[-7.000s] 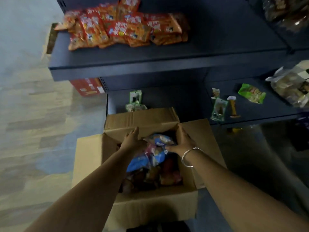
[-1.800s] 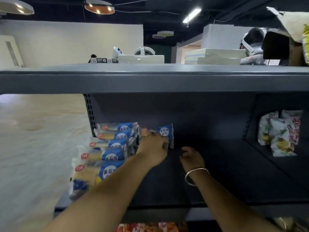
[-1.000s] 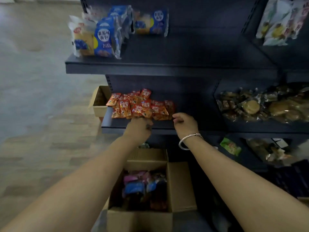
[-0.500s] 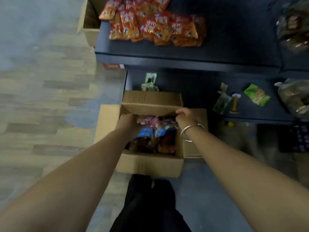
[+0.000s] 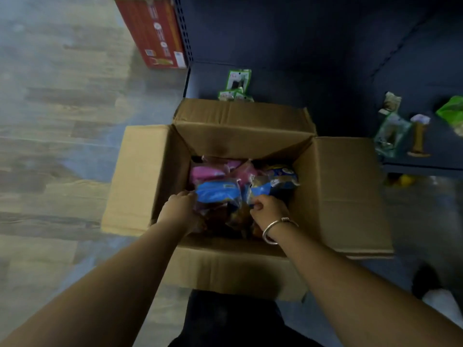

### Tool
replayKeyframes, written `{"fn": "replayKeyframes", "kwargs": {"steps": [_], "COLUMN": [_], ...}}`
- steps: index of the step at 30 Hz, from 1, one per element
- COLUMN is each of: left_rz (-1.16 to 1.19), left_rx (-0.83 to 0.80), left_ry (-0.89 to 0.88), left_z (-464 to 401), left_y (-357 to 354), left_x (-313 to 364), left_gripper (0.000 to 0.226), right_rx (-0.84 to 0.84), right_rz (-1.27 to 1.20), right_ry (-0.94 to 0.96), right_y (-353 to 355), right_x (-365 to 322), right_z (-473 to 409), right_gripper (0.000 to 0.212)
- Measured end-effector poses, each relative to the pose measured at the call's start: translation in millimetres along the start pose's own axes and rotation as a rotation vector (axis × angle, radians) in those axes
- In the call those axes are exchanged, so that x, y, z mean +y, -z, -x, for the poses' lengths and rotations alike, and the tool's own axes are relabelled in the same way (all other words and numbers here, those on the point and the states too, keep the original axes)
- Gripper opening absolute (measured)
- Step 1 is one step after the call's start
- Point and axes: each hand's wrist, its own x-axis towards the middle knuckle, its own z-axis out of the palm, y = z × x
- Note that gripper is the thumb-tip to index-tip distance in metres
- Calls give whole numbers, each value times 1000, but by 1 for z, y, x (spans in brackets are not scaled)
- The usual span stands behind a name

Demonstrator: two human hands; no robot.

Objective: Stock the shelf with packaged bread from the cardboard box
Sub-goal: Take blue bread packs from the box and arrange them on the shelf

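An open cardboard box (image 5: 338, 196) stands on the floor in front of the dark shelf unit (image 5: 288, 46), flaps spread. Inside lie several bread packs, blue and pink. My left hand (image 5: 181, 210) is inside the box and grips the left end of a blue bread pack (image 5: 218, 191). My right hand (image 5: 269, 212), with a silver bangle on the wrist, pinches the edge of a second blue pack (image 5: 260, 190) beside it. A darker blue pack (image 5: 284, 175) lies at the far right of the box.
Small green packets (image 5: 236, 82) sit on the bottom shelf behind the box. More green packets (image 5: 392, 131) lie on the low shelf at right. A red carton (image 5: 156, 33) stands at the shelf's left end. Wood-look floor spreads to the left.
The view has dropped from the shelves to the box. Both hands have gone deeper into the box and taken hold of blue bread packs.
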Motion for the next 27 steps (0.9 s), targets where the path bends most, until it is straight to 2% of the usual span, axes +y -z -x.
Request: {"fn": "replayKeyframes", "kwargs": {"steps": [4, 8, 13, 18, 20, 23, 25, 27], "left_rz": [-137, -181, -228, -337, -355, -211, -92, 25], "left_rx": [-46, -65, -40, -33, -23, -4, 25, 82], "left_ry": [30, 20, 13, -27, -31, -1, 5, -7], "left_z": [-44, -92, -129, -152, -154, -150, -139, -125], "left_y": [-48, -75, -93, -95, -97, -92, -82, -67], "left_x": [-18, -31, -38, -39, -37, -35, -33, -32], "left_gripper": [61, 70, 92, 102, 94, 77, 61, 42], "right_rx": [11, -19, -54, 1, 38, 43, 39, 39], "right_rz": [183, 405, 630, 666, 647, 570, 415, 176], "right_ry": [249, 389, 395, 379, 371, 357, 330, 256], "right_y": [-42, -73, -92, -99, -98, -87, -74, -59], "right_x": [16, 28, 38, 38, 36, 32, 26, 19], "right_z": [-42, -90, -132, -155, -158, -151, -141, -130], "right_gripper": [31, 31, 56, 57, 51, 34, 27, 29]}}
